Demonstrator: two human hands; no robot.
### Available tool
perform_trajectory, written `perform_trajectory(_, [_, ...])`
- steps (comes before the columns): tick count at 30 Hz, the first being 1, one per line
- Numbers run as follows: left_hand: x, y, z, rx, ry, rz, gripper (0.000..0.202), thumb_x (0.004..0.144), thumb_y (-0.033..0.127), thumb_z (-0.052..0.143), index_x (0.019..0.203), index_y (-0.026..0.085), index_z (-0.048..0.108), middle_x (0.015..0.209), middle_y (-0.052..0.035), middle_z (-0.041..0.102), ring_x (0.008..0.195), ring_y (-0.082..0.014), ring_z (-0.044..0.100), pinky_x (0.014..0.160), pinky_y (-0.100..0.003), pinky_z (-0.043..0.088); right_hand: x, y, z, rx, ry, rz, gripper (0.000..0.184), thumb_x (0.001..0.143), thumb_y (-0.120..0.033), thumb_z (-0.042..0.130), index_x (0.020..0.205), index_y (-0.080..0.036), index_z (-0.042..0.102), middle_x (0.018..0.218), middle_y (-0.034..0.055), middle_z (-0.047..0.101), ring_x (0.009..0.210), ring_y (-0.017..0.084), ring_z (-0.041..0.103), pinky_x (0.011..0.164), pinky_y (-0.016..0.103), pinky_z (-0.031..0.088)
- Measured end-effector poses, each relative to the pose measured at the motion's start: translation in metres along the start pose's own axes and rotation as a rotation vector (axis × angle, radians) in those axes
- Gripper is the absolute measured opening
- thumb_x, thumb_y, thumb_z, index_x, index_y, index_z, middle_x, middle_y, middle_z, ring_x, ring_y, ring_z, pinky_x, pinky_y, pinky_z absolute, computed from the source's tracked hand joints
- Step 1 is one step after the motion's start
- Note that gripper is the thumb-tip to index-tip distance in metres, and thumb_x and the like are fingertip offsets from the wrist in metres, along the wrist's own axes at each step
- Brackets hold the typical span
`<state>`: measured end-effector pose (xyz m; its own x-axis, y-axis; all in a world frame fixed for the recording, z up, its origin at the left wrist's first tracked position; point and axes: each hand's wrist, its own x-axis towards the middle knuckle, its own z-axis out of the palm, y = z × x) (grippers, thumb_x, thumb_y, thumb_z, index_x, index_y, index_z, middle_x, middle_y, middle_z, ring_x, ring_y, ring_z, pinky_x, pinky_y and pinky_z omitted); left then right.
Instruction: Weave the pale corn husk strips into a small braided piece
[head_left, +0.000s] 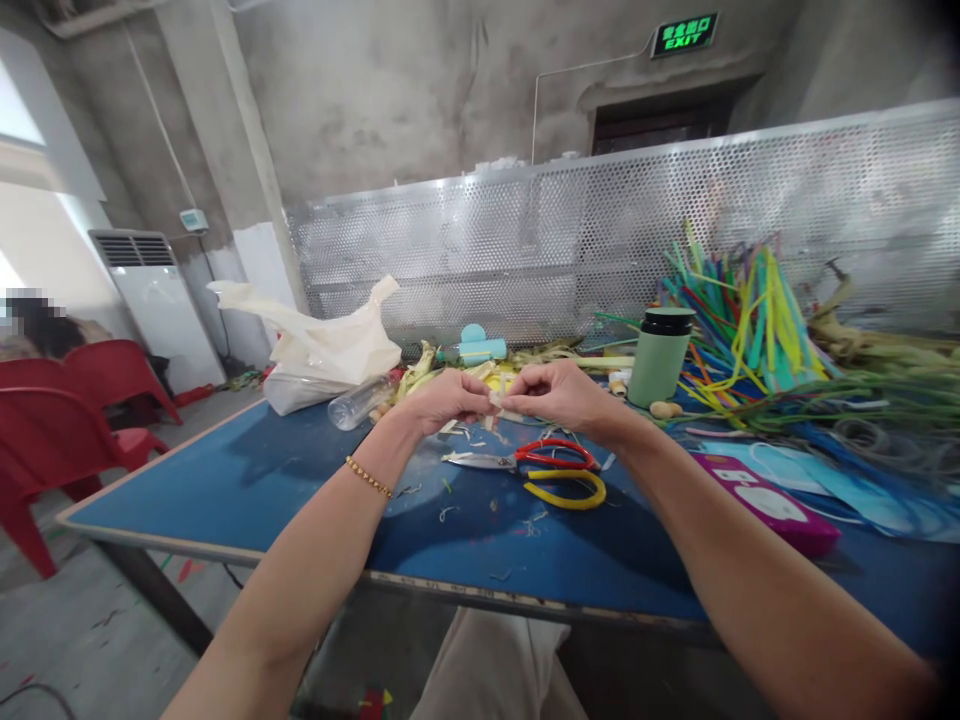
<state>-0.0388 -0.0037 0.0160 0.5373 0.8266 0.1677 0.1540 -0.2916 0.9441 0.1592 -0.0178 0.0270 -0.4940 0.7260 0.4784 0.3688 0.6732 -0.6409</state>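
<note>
Above the blue table (247, 490), my left hand (450, 398) and my right hand (559, 395) meet with their fingertips pinched. Between them is a small pale husk strip (496, 400), mostly covered by the fingers, so its full shape is hidden. Just below the hands lies a pair of scissors (517, 462) with one red and one yellow handle, blades pointing left. Thin pale scraps (534, 524) are scattered around the scissors. Behind the hands lie pale yellow-green husks (424, 370).
A white plastic bag (330, 345) and a clear bottle (358, 404) stand left. To the right are a green lidded cup (660, 360), a magenta pack (772, 505), blue face masks (840, 475) and a heap of colourful strips (757, 310). Red chairs (60, 420) stand left of the table.
</note>
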Motion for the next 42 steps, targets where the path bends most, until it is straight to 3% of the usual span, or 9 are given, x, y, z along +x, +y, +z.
perform_trajectory(10, [-0.001,0.001,0.001,0.107,0.032,0.026,0.012,0.063,0.019,0.066,0.055,0.012,0.059,0.049,0.0022,0.051,0.046,-0.0053,0.038,0.046,-0.022,0.027,0.003,0.006,0.0,-0.162,0.05,-0.001,0.013,0.069,-0.025,0.061,0.063,-0.014,0.063,0.057,-0.0008,0.056,0.054,0.01,0.047,0.051,0.023,0.034])
perform_trajectory(28, [-0.001,0.001,0.004,0.283,0.031,0.05,0.017,0.063,0.023,0.065,0.052,0.014,0.056,0.049,0.0027,0.049,0.046,-0.0064,0.038,0.045,-0.022,0.028,0.001,-0.003,0.002,-0.317,0.015,0.023,0.018,0.071,-0.029,0.061,0.061,-0.014,0.064,0.054,0.0004,0.058,0.052,0.01,0.049,0.049,0.023,0.033])
perform_trajectory(36, [-0.002,0.002,0.007,0.264,0.025,0.012,0.012,0.062,0.023,0.065,0.057,0.013,0.062,0.054,0.0,0.056,0.047,-0.0062,0.04,0.045,-0.021,0.029,0.001,-0.001,0.009,-0.171,0.038,0.148,0.026,0.071,-0.04,0.066,0.062,-0.016,0.059,0.046,-0.0004,0.057,0.04,0.011,0.051,0.041,0.022,0.035])
perform_trajectory(42, [-0.001,0.002,0.006,0.133,0.094,0.02,0.009,0.06,0.018,0.065,0.058,0.011,0.06,0.055,-0.0008,0.055,0.047,-0.0053,0.039,0.045,-0.021,0.028,0.001,0.004,0.002,-0.12,0.114,0.045,0.027,0.072,-0.042,0.065,0.07,-0.015,0.063,0.059,0.0016,0.061,0.05,0.011,0.052,0.045,0.022,0.037])
